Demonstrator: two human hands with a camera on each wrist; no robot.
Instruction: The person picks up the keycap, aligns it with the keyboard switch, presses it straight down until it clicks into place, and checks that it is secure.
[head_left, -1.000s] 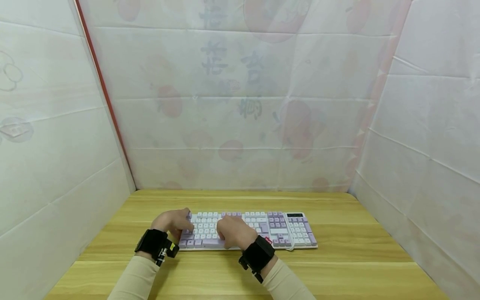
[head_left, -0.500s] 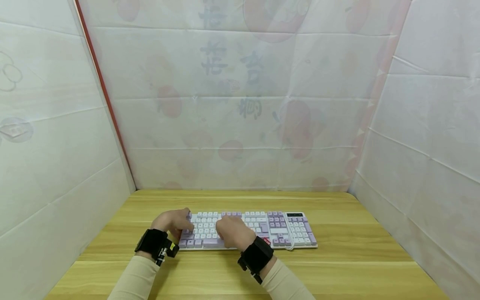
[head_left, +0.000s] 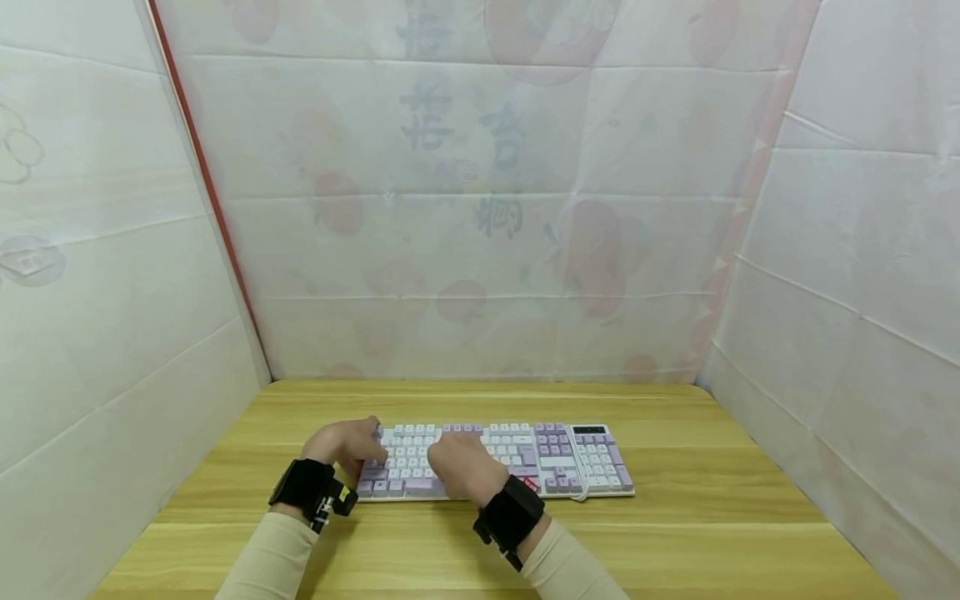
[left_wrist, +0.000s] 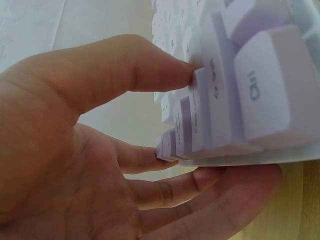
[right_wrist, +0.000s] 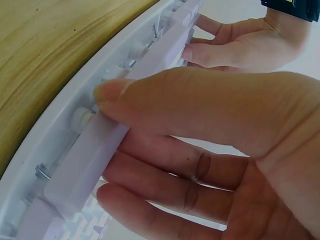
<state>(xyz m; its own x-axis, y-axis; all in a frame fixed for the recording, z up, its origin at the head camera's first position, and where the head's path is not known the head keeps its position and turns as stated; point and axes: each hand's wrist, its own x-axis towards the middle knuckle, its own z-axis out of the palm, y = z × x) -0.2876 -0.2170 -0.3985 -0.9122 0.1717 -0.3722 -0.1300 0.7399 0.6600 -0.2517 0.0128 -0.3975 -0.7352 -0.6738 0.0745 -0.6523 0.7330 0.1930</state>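
A white and lavender keyboard (head_left: 600, 471) lies flat on the wooden table. My left hand (head_left: 347, 442) grips its left end. In the left wrist view the thumb (left_wrist: 165, 70) presses on the side keys, while the fingers reach round the edge. My right hand (head_left: 465, 467) is over the lower middle rows. In the right wrist view its thumb and fingers pinch the long lavender space bar (right_wrist: 85, 165) from both sides. A white round post (right_wrist: 81, 118) and a metal wire clip (right_wrist: 42, 172) show beside the bar's front edge.
A white cable (head_left: 578, 462) lies bundled across the keyboard right of the arrow keys. A small red tag (head_left: 531, 483) is by my right wrist. White sheeting (head_left: 480, 250) encloses the wooden table (head_left: 675, 542) at the back and both sides.
My right hand has shifted slightly left along the keyboard, and more of the red tag shows. The left hand and the keyboard have stayed in place.
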